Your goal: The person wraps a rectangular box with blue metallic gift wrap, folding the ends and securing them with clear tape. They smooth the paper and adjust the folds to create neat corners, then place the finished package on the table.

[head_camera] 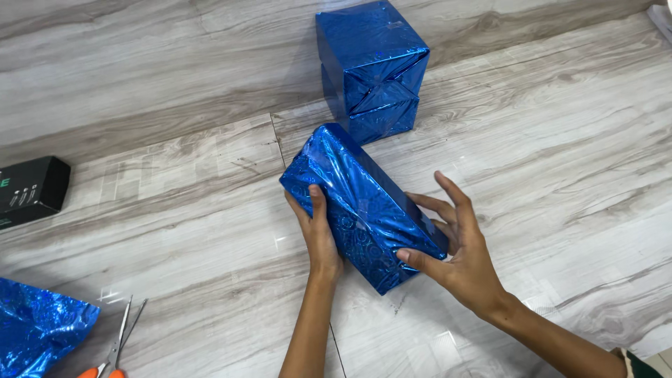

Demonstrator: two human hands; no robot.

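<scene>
Hands, left (pixel 318 234) and right (pixel 458 255), clasp tilted shiny blue foil-wrapped box (pixel 360 206); slick foil could slip, loosening folds.

You hold a box (pixel 364 210) in shiny blue foil with an embossed swirl pattern | stacked boxes (pixel 371 66) wear the same blue foil | foil scrap (pixel 38 332) blue, glittery | scissors (pixel 112 353) orange-handled, silver blades | small box (pixel 31 190) black | floor (pixel 175 84) grey wood-grain
</scene>
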